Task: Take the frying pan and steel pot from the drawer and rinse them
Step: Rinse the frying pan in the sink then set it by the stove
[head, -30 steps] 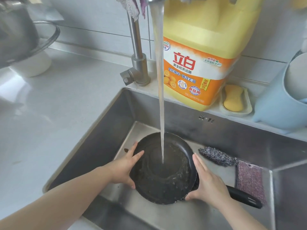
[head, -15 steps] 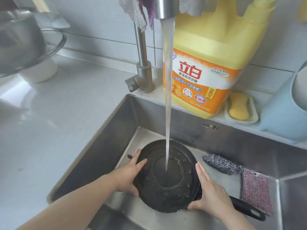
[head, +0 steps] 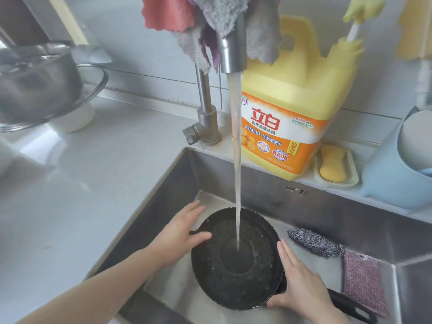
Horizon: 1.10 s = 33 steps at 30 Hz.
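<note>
A black frying pan (head: 233, 277) lies in the steel sink (head: 163, 206), and tap water (head: 237, 171) pours into its middle. My left hand (head: 180, 235) holds the pan's left rim, thumb hooked over the edge and fingers stretched along the outside. On the right rim, near where the black handle (head: 350, 307) joins, my right hand (head: 301, 281) grips with fingers along the side and thumb at the near edge. A steel pot (head: 39, 83), blurred, stands on the counter at the far left.
Cloths hang over the faucet spout (head: 232, 54). A yellow detergent jug (head: 292, 113), a soap dish (head: 334, 164) and a blue container (head: 392, 178) line the back ledge. A steel scourer (head: 313, 242) and a pink cloth (head: 362, 281) lie in the sink to the right of the pan.
Both hands stay on the pan's rim under the running water. My left thumb has slid further over the rim. The view has tilted upward a little.
</note>
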Each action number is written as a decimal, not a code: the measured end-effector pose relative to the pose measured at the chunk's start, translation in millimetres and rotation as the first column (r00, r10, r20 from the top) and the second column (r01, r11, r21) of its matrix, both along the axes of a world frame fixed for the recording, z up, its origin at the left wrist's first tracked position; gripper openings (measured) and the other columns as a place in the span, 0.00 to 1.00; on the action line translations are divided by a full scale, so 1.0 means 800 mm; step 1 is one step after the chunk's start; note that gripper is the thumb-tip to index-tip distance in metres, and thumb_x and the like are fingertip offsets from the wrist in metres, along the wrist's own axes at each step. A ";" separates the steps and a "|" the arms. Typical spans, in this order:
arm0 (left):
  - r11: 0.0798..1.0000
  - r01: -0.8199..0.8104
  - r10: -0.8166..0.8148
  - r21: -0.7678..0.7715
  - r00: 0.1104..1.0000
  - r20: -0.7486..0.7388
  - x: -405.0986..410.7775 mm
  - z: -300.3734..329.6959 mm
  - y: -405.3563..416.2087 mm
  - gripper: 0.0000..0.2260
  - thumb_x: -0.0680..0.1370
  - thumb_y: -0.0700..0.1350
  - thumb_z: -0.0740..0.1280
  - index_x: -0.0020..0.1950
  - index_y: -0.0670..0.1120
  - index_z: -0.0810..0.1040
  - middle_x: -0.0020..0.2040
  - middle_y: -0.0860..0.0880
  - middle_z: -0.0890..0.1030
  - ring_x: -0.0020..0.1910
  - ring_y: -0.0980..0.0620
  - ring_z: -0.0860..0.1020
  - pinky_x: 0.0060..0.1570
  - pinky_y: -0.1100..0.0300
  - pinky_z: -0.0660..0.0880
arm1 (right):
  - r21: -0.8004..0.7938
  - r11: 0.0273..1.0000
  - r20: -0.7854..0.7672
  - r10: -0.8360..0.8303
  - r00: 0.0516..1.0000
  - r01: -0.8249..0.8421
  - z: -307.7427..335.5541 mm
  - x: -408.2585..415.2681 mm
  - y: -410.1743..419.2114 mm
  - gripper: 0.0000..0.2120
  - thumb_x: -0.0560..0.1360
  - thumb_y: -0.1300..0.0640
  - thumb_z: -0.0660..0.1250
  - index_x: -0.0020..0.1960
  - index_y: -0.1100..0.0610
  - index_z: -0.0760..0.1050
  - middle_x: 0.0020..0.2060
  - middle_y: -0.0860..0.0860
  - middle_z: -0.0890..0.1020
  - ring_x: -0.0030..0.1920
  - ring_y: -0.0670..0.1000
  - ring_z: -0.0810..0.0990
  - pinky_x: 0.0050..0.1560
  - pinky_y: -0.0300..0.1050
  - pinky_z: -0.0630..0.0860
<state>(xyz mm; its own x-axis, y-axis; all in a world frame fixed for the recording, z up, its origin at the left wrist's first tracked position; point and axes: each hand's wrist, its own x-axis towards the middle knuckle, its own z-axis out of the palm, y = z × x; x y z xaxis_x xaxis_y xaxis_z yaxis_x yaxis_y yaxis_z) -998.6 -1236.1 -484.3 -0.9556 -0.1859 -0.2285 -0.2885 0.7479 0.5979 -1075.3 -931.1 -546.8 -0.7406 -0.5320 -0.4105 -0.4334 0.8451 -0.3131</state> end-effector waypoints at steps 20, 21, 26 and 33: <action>0.938 -0.276 0.340 0.208 0.848 -0.407 -0.090 0.125 0.034 0.36 0.75 0.62 0.56 0.79 0.48 0.53 0.80 0.53 0.52 0.78 0.54 0.53 0.75 0.48 0.57 | -0.028 0.999 0.051 -0.032 0.998 0.034 -0.004 0.000 -0.003 0.67 0.56 0.32 0.73 0.78 0.48 0.33 0.75 0.36 0.32 0.71 0.44 0.65 0.55 0.44 0.73; 0.945 -0.256 0.319 0.203 0.858 -0.402 -0.091 0.126 0.035 0.36 0.75 0.63 0.55 0.79 0.49 0.53 0.80 0.53 0.51 0.78 0.55 0.52 0.76 0.49 0.57 | -0.020 0.999 0.055 -0.032 0.998 0.034 -0.004 0.001 -0.005 0.68 0.55 0.31 0.74 0.78 0.48 0.33 0.75 0.36 0.32 0.71 0.44 0.65 0.55 0.43 0.73; 0.973 -0.169 0.222 0.158 0.873 -0.434 -0.095 0.118 0.028 0.30 0.81 0.53 0.57 0.80 0.48 0.51 0.80 0.53 0.48 0.78 0.58 0.48 0.76 0.50 0.55 | -0.016 1.000 0.066 -0.022 0.998 0.023 -0.006 -0.002 -0.006 0.70 0.53 0.31 0.75 0.78 0.48 0.32 0.74 0.35 0.32 0.70 0.44 0.66 0.56 0.43 0.74; 0.972 0.165 -0.195 -0.167 0.964 -0.182 -0.026 0.028 0.014 0.39 0.77 0.54 0.68 0.80 0.50 0.49 0.79 0.54 0.43 0.78 0.58 0.44 0.76 0.58 0.50 | -0.018 1.000 0.057 0.002 0.998 -0.001 -0.007 -0.007 -0.006 0.69 0.54 0.32 0.75 0.78 0.48 0.33 0.74 0.35 0.32 0.71 0.44 0.65 0.57 0.43 0.73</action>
